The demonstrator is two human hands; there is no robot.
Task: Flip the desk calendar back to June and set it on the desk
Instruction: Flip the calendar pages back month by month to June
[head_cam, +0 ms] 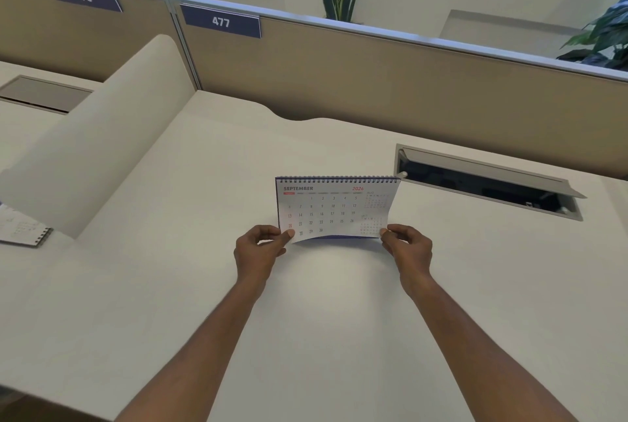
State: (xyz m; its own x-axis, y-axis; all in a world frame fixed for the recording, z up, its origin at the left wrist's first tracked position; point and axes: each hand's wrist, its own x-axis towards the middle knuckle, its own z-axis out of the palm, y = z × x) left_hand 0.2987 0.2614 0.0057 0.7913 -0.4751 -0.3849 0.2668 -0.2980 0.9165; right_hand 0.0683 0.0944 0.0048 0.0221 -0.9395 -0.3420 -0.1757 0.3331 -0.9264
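A spiral-bound desk calendar (334, 207) is held a little above the white desk (339, 302), its front page reading SEPTEMBER 2026. The spiral runs along its top edge and a blue backing shows under the lower edge. My left hand (260, 248) pinches the lower left corner of the page, thumb on the front. At the lower right corner my right hand (406, 246) pinches the page, which curls slightly away from the backing.
An open cable hatch (486, 183) is sunk into the desk at the right, behind the calendar. A beige partition (373, 81) labelled 477 closes the back. A curved white divider (98, 139) stands at the left, with a small spiral notepad (23, 229) beyond it.
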